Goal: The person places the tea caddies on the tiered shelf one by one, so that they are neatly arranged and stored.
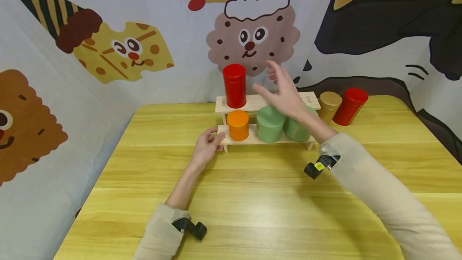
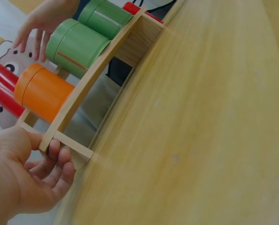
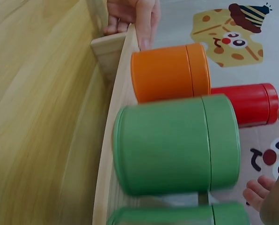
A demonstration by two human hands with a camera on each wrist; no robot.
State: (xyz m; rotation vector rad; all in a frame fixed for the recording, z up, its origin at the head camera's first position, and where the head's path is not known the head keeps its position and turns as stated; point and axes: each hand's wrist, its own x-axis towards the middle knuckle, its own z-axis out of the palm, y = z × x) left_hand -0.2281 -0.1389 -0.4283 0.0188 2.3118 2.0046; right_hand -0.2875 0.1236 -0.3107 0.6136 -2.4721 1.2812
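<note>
A two-step wooden rack [image 1: 309, 98] stands near the table's back edge. Its lower step's left end is pinched by my left hand [image 1: 206, 147], thumb on top and fingers curled underneath, as the left wrist view shows. A tall red canister [image 1: 235, 86] is upright on the upper step's left part. On the lower step sit an orange canister [image 1: 238, 126] and two green canisters [image 1: 270, 125], the right one partly behind my right arm. Above the rack, right of the red canister, my right hand [image 1: 286, 96] hovers with thumb and fingers spread and nothing between them.
Right of the rack, a gold canister [image 1: 329, 105] and another red canister [image 1: 350, 107] stand on the wooden table [image 1: 252, 204]. Behind the table hangs a cloth [image 1: 184, 83] with cartoon prints, close to the rack's back.
</note>
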